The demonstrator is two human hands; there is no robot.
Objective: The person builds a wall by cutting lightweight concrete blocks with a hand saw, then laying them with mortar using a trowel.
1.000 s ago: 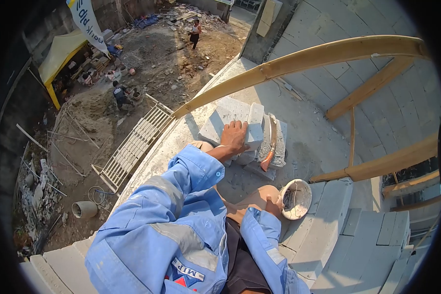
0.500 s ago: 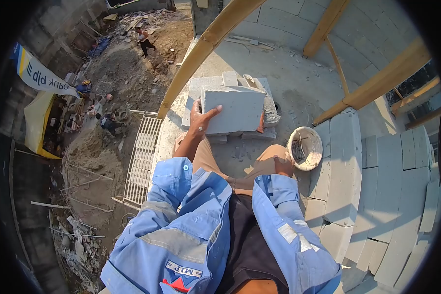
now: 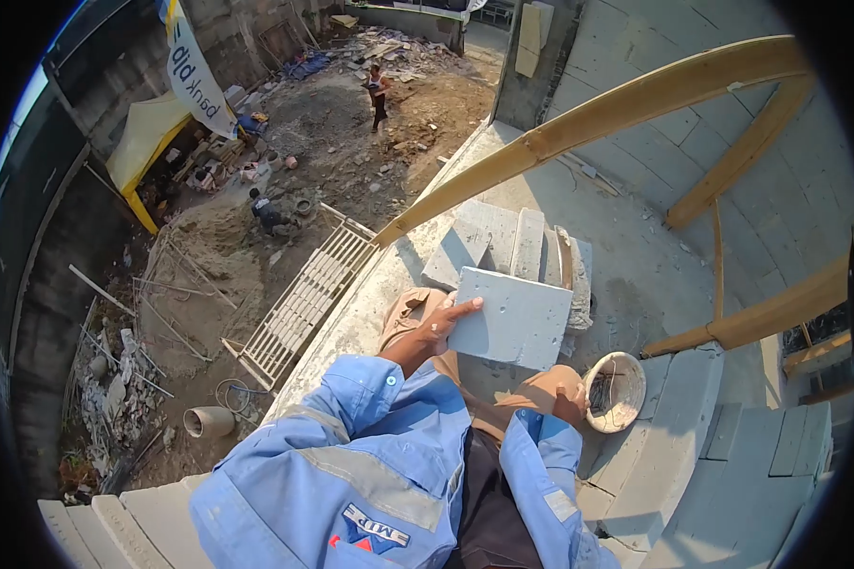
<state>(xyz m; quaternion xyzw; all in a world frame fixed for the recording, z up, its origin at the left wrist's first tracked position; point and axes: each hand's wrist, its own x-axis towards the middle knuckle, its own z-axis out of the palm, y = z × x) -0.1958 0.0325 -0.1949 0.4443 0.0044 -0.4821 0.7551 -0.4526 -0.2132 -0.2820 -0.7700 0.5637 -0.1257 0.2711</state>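
Observation:
My left hand (image 3: 440,326) is closed on the left edge of a grey lightweight concrete block (image 3: 514,321), thumb lying across its broad face. The block is held up above my knees, tilted toward me. Past it sits a stack of similar blocks (image 3: 489,232), partly hidden by the held one. Resting on my right knee, my right hand (image 3: 569,406) holds nothing that I can see; its fingers look loosely spread and are partly hidden. Just right of that hand stands a plaster-stained bucket (image 3: 616,392) with wire-like pieces inside.
Wooden beams (image 3: 579,139) slant across the work area. A low block wall (image 3: 669,446) runs along my right. On the left, the floor ledge (image 3: 327,365) drops to lower ground, with a metal grille (image 3: 304,299) beside it. Two people (image 3: 378,98) are down there.
The held block has come away from the stack, closer to me, still in my left hand. My view has turned left, showing more ground below. The right hand stays on the knee.

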